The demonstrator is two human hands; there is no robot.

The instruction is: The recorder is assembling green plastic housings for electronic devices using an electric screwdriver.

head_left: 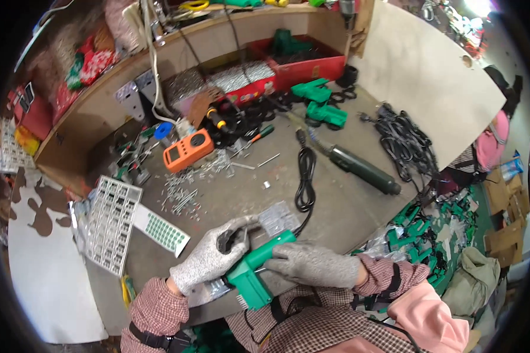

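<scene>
A green pistol-shaped plastic tool (258,257) lies at the table's near edge, tilted, with pale comb-like teeth at its lower end. My right hand (312,263), in a grey glove, is closed over its right side; a short bit of metal shows by the fingertips. Along its left side is my gloved left hand (215,253), thumb and forefinger apart, forefinger reaching towards a clear plastic packet (278,219). The other left fingers are partly hidden. From the tool's upper end a black cord (305,176) runs up to a tied bundle.
White trays (113,217) and a card of green pieces (162,232) lie left. Loose screws (179,194) sit near an orange meter (188,151). A dark cylindrical power screwdriver (364,169) and coiled black cords (401,141) lie right. Red bins (309,72) stand behind green parts (327,114).
</scene>
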